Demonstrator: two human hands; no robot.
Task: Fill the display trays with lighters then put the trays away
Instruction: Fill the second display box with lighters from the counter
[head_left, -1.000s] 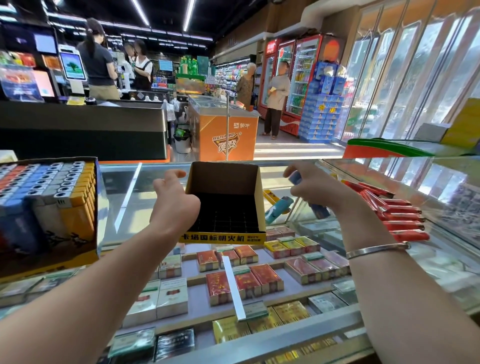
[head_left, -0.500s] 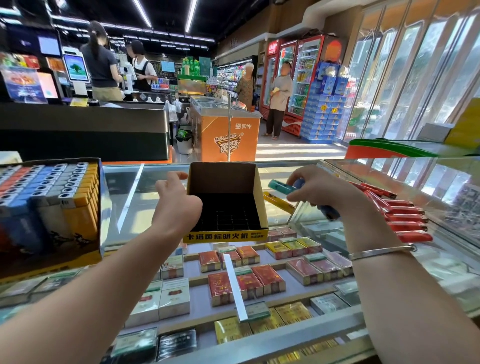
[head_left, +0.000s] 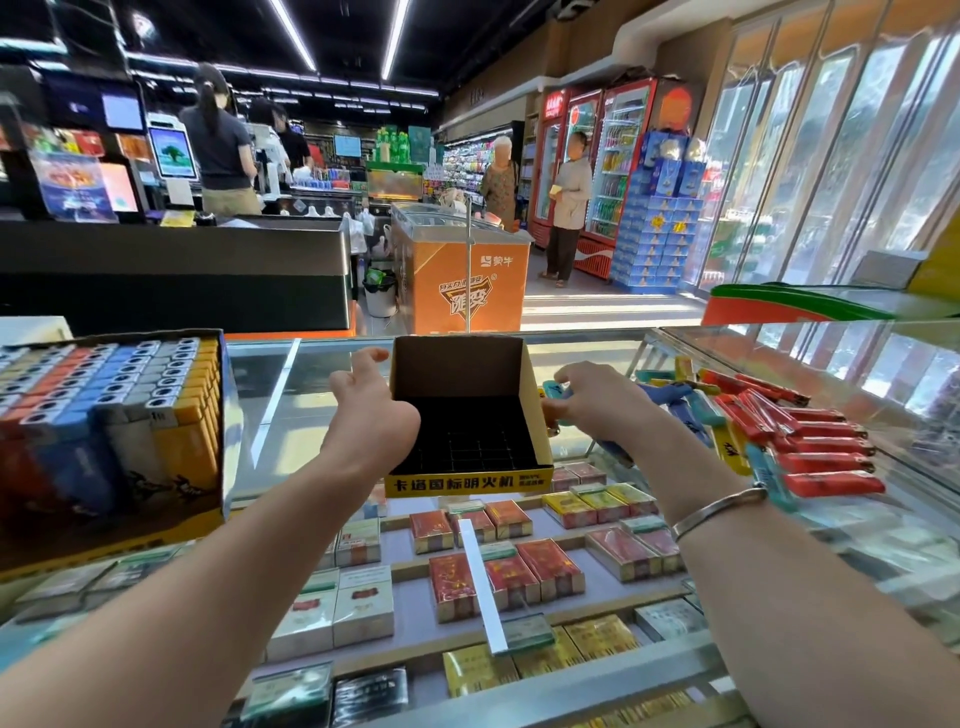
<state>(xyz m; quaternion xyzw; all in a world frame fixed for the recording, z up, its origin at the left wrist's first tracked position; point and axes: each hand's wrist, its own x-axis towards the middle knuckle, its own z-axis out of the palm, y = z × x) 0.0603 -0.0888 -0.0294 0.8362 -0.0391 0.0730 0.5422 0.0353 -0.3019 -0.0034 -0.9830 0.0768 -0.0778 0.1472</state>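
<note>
Glass shop counter carried an empty yellow display tray. Left of the tray, the left hand hovered with relaxed, spread fingers, holding nothing. Right of the tray, the right hand gripped teal and blue lighters, loose lighters beyond.

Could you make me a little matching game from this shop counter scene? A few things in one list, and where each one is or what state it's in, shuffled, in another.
Things:
1. full tray of lighters
2. yellow cardboard tray
3. loose red lighters
4. right hand

States:
A. empty, its black grid bare
B. lying flat on the glass, far right
C. holding lighters beside the tray's right wall
D. packed in coloured rows, far left

Pairs: 1-D, 2-A, 3-B, 4-C
</note>
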